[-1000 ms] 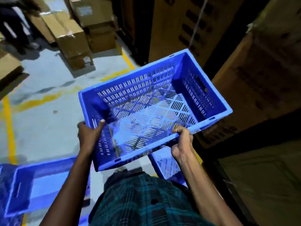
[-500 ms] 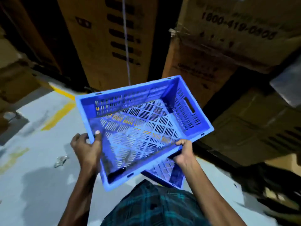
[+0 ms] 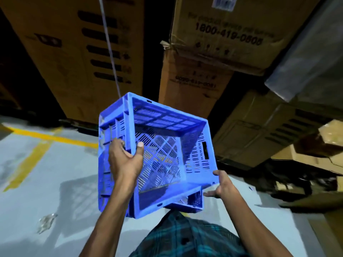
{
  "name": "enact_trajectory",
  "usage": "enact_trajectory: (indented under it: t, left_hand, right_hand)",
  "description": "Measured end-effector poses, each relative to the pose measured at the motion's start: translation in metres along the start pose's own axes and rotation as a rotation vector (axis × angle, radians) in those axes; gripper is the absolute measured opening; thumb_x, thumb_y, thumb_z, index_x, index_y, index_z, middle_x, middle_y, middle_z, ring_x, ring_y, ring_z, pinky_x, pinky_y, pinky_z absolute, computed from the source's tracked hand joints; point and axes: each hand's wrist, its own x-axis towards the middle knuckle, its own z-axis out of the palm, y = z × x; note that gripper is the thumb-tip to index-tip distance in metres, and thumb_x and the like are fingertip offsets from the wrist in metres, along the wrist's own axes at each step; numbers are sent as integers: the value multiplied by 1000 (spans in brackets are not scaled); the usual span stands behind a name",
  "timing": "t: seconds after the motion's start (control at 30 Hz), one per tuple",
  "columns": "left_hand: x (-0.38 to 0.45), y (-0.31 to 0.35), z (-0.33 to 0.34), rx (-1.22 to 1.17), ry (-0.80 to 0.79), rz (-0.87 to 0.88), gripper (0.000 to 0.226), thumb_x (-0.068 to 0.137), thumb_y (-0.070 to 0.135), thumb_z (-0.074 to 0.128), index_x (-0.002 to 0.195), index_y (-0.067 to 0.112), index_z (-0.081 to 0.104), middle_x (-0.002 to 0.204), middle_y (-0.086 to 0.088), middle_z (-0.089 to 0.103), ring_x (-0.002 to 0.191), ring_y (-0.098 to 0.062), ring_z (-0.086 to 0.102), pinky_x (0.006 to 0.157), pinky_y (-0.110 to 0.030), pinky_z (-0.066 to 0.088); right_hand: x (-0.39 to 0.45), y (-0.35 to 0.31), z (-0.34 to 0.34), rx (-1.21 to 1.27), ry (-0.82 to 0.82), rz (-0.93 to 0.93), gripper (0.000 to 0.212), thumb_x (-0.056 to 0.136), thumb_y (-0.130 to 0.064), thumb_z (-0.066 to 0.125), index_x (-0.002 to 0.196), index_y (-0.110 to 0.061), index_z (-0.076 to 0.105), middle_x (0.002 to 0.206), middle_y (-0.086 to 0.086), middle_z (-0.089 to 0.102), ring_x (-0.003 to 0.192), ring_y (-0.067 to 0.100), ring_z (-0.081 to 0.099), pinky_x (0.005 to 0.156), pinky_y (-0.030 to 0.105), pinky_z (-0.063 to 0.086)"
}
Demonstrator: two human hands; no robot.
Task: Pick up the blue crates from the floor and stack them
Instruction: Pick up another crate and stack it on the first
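Observation:
I hold a blue slotted crate (image 3: pixel 167 149) in the air in front of me, tipped steeply so its open side faces me and to the right. My left hand (image 3: pixel 126 160) grips its left rim, thumb inside and fingers round the outside. My right hand (image 3: pixel 219 184) is at the crate's lower right corner with fingers spread, touching the rim from below. Under the held crate, part of a second blue crate (image 3: pixel 191 201) shows on the floor, mostly hidden.
Tall cardboard boxes (image 3: pixel 78 58) stand stacked ahead and to the right (image 3: pixel 219 30). The grey floor (image 3: pixel 37 191) has yellow lines (image 3: pixel 50 138) at the left. A crumpled scrap (image 3: pixel 46 221) lies on the floor at lower left. Loose cardboard (image 3: pixel 315 151) lies at the right.
The crate has tipped up onto its side and turned. My right hand has loosened from a grip on the near rim to spread fingers at the corner. The view swung right.

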Motion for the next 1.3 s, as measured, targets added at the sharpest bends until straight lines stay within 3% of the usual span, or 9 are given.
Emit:
enact_trajectory:
  t: [0.13, 0.2, 0.27, 0.4, 0.57, 0.7, 0.83, 1.03, 1.3]
  left_hand:
    - [0, 23, -17, 29, -81, 78, 43, 64, 23, 81, 86, 18, 44, 76, -1, 50, 70, -30, 53, 64, -37, 45]
    - [-2, 37, -24, 32, -122, 127, 43, 61, 8, 79, 86, 16, 45, 70, 7, 43, 63, -22, 43, 60, -34, 38]
    - [-2, 45, -29, -6, -185, 175, 46, 56, 8, 77, 85, 19, 43, 68, 9, 42, 60, -24, 45, 61, -38, 46]
    - [-9, 60, -43, -52, -296, 252, 43, 50, 16, 70, 84, 16, 43, 69, 10, 48, 63, -24, 50, 61, -47, 52]
    - [-14, 79, -53, -123, -360, 245, 43, 54, -3, 75, 81, 8, 44, 77, 25, 42, 82, -13, 46, 64, -30, 46]
    - [-2, 69, -42, -123, -323, 189, 49, 47, 9, 83, 80, 15, 46, 87, 4, 54, 74, -16, 47, 56, -22, 42]
    - [16, 42, -17, -8, -234, 170, 44, 61, 16, 87, 70, 18, 44, 65, 1, 47, 57, -18, 41, 51, -26, 38]
    - [7, 5, 34, 224, -113, 91, 21, 77, 23, 75, 88, 7, 65, 84, -15, 69, 78, -32, 65, 68, -35, 48]
    - [-37, -18, 121, 455, -7, -178, 27, 92, 26, 59, 105, 2, 63, 107, -29, 64, 100, -48, 62, 86, -50, 49]
  right_hand:
    - [0, 12, -4, -62, 91, -202, 5, 94, -15, 54, 95, -11, 52, 90, 8, 53, 65, 24, 46, 77, 41, 38]
    - [7, 21, -1, -187, 119, -281, 18, 88, -22, 63, 97, -7, 56, 92, 8, 55, 64, 21, 46, 67, 35, 38]
    - [21, 28, -4, -247, 146, -355, 48, 78, -31, 72, 113, -3, 55, 97, 9, 56, 69, 21, 52, 62, 31, 40]
    - [33, 33, -25, -289, 229, -419, 81, 83, -31, 75, 144, 1, 34, 126, 15, 51, 118, 31, 55, 88, 33, 41]
    - [38, 19, -49, -113, 25, -272, 29, 86, -30, 69, 104, -10, 61, 80, 4, 58, 65, 19, 56, 59, 27, 46]
    - [68, 6, -65, 97, -74, -311, 32, 70, -28, 77, 93, -10, 63, 67, 6, 62, 59, 23, 64, 57, 36, 57]
    - [62, -6, -83, 258, -128, -335, 14, 90, -26, 57, 84, -14, 61, 54, -1, 63, 47, 17, 64, 58, 38, 59]
    - [108, 2, -131, 292, 24, -244, 17, 75, -31, 69, 78, -17, 60, 59, 0, 59, 49, 18, 58, 56, 34, 56]
    - [116, -38, -172, 340, 85, -201, 14, 81, -19, 67, 78, -8, 59, 64, 6, 56, 47, 24, 56, 53, 34, 55]
